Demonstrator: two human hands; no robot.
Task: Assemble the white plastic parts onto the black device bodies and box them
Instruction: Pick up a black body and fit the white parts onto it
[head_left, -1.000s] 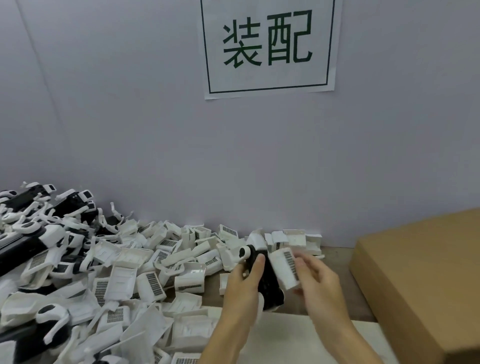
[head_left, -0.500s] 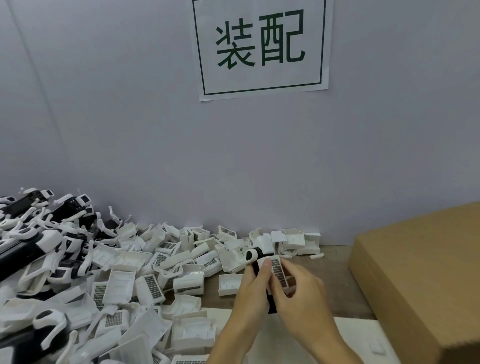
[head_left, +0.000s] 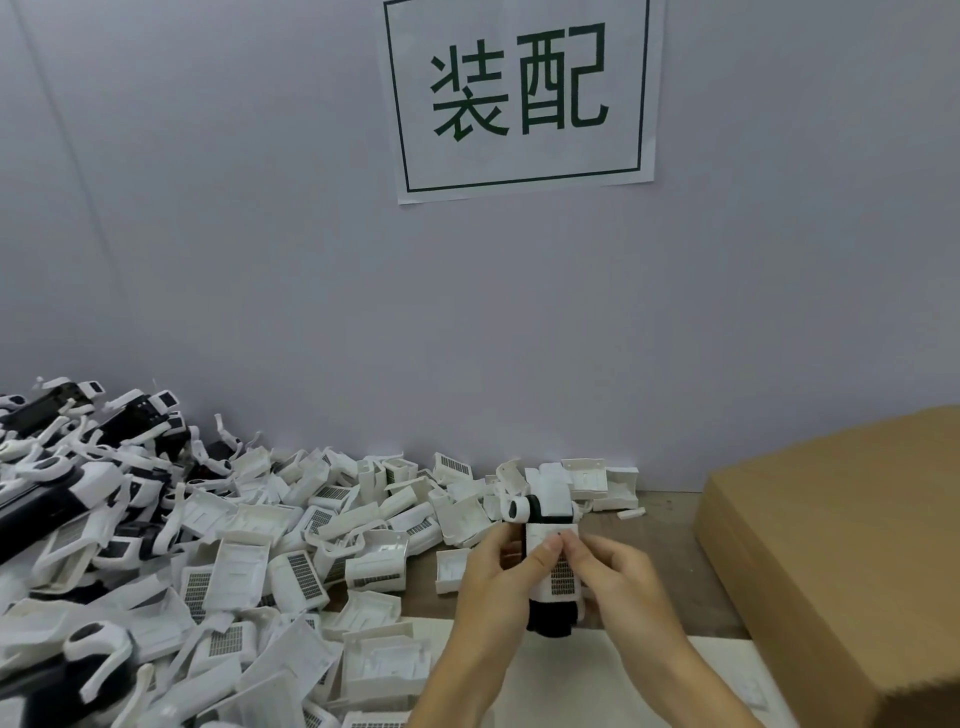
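Both hands seated a white grille cover (head_left: 555, 564) on a black device body (head_left: 549, 613)

The left hand (head_left: 506, 577) curled round the body's side, the right hand (head_left: 618, 577) round the other; both thumbs pressed the cover's face, held above the wooden bench (head_left: 670, 545), between the pile of white plastic parts (head_left: 249, 561) and the cardboard box (head_left: 841, 561). The thin moulded cover looked light, stiff, probably brittle at its clips; the body's solid flanks seemed the safest hold, with pressure kept to the cover's edges, not the grille
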